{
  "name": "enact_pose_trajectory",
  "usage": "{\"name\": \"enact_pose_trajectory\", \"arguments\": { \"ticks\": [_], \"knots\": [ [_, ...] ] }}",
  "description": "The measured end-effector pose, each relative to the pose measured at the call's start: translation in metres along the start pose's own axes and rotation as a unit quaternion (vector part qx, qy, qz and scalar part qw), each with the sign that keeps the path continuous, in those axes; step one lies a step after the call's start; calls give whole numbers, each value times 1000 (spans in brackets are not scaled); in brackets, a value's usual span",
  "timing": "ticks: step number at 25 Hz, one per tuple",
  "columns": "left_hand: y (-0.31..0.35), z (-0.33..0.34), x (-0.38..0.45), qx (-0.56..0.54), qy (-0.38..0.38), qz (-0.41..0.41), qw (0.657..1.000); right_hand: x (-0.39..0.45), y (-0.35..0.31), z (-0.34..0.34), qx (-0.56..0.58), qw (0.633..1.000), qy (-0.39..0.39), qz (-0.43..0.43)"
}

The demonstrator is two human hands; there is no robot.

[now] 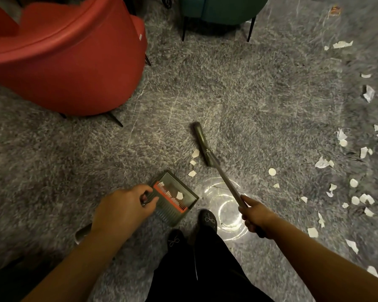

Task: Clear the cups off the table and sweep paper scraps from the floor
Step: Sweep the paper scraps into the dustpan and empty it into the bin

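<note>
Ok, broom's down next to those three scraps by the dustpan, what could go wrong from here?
1. The broom head lies beside the three scraps, edge-on to the dustpan; a stroke could push them past its mouth.
2. The dustpan, gripped by the left hand, already holds a scrap; tipping it might spill that.
3. Most scraps lie far right, beyond the right hand, and could be missed.

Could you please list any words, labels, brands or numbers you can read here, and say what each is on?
None can be read.
Tag on the red chair: too small to read.
Orange scrap on the floor, far right: blurred; any print is illegible.
Dustpan and broom: no markings visible.
</note>
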State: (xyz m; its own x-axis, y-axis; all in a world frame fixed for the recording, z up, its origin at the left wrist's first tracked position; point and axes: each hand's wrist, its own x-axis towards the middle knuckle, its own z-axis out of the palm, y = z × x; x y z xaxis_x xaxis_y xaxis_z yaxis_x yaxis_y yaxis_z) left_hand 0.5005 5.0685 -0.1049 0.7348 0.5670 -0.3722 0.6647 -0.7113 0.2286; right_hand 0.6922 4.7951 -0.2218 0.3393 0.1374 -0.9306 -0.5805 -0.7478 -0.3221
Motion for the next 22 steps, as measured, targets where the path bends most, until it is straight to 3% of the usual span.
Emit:
{"name": "enact_pose_trajectory", "arguments": {
  "ticks": [7,17,22],
  "knots": [
    [3,-2,8,-3,21,6,1000,-3,-4,3,-22,999,-22,24],
    [-3,-3,16,21,18,8,1000,-42,-2,25,-121,980,-144,69],
    [-9,0,9,28,4,6,1000,-70,7,41,-116,981,-142,57]
  ]
}}
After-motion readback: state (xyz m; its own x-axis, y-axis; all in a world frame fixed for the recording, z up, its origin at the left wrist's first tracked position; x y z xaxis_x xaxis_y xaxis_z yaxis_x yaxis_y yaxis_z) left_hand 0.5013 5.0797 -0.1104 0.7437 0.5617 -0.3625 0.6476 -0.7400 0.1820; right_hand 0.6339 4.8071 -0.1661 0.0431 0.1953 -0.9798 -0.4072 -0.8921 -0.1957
